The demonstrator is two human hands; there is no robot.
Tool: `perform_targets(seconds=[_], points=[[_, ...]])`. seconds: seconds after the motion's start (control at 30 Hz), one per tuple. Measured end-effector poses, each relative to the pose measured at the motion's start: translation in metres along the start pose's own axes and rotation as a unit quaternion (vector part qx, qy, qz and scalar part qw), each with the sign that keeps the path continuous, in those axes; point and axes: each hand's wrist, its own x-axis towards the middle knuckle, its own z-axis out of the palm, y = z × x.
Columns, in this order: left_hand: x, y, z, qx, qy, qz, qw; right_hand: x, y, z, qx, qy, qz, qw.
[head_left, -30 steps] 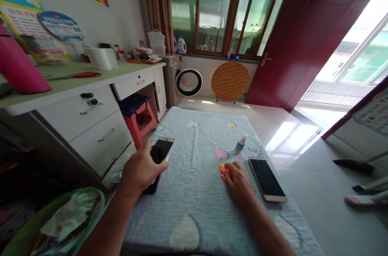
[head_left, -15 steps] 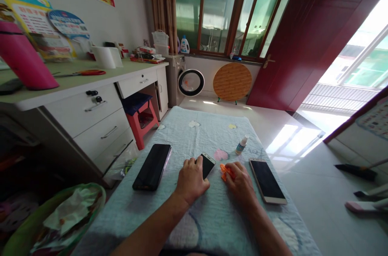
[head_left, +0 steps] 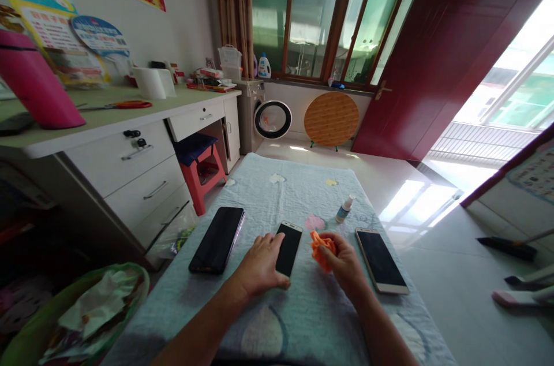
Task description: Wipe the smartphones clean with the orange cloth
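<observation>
A small phone (head_left: 288, 246) with a white frame lies face up in the middle of the light blue cloth-covered table (head_left: 298, 193). My left hand (head_left: 259, 265) rests on the cloth with its fingers on the phone's near left edge. My right hand (head_left: 344, 262) is closed on a crumpled orange cloth (head_left: 322, 247), held just right of that phone. A larger black phone (head_left: 217, 230) lies to the left and a gold-framed phone (head_left: 381, 259) to the right. A small spray bottle (head_left: 344, 208) stands behind the orange cloth.
A white desk with drawers (head_left: 130, 152) runs along the left, with a pink object (head_left: 32, 86) and scissors (head_left: 125, 104) on top. A red stool (head_left: 201, 167) sits under it. A green bin (head_left: 73, 320) with waste is at lower left. Tiled floor lies right.
My left hand set the small phone down from the black phone's place to the table's middle and now rests at its edge. My right hand lifted the orange cloth slightly.
</observation>
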Motion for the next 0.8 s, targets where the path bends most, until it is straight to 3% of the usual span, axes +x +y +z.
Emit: perform_targets(seconds=[0.07, 0.17, 0.47, 0.57, 0.67, 0.8], points=[[-0.002, -0.005, 0.002, -0.021, -0.001, 0.019, 1.0, -0.001, -0.002, 0.001, 0.094, -0.02, 0.053, 0.994], [0.0, -0.006, 0.009, -0.067, 0.018, 0.032, 0.997, -0.003, -0.005, 0.001, 0.158, -0.033, 0.075, 0.984], [0.004, 0.001, 0.034, -0.173, 0.097, 0.046, 0.979, -0.001, -0.003, 0.005, 0.104, -0.004, 0.064, 0.993], [0.004, -0.003, 0.038, -0.179, 0.113, 0.073, 0.975, -0.003, -0.003, 0.01, -0.047, 0.036, -0.009, 0.998], [0.005, -0.009, 0.04, -0.169, 0.112, 0.101, 0.974, -0.005, -0.005, 0.014, -0.202, 0.058, -0.123, 0.97], [0.005, -0.013, 0.043, -0.137, 0.101, 0.106, 0.98, -0.006, -0.007, 0.02, -0.271, 0.02, -0.221, 0.937]])
